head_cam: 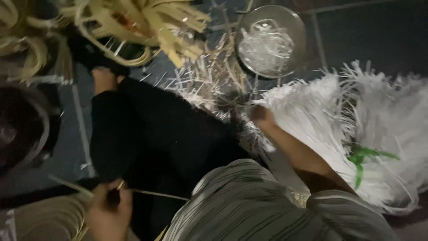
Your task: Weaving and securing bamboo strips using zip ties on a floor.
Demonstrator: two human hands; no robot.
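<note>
Seated on the floor [347, 31], legs stretched forward, one foot [104, 79] at upper left. Ahead of the foot, at the top, a heap of flat strips [147, 22], spilling leftward. Right of that heap, a round bowl [271, 40] on the floor, thin shreds [266, 48] inside. Between heap and bowl, loose slivers [209, 76] scattered on the floor. At right, a large bundle of fine fibres [356, 120], a tie [360, 157] around it near the middle. Right hand [261, 117] reaching onto the bundle's left edge. Left hand [109, 212] at bottom left, beside the leg, pinching a thin strip [156, 194] running rightward. More coiled strips [49, 218] left of that hand.
</note>
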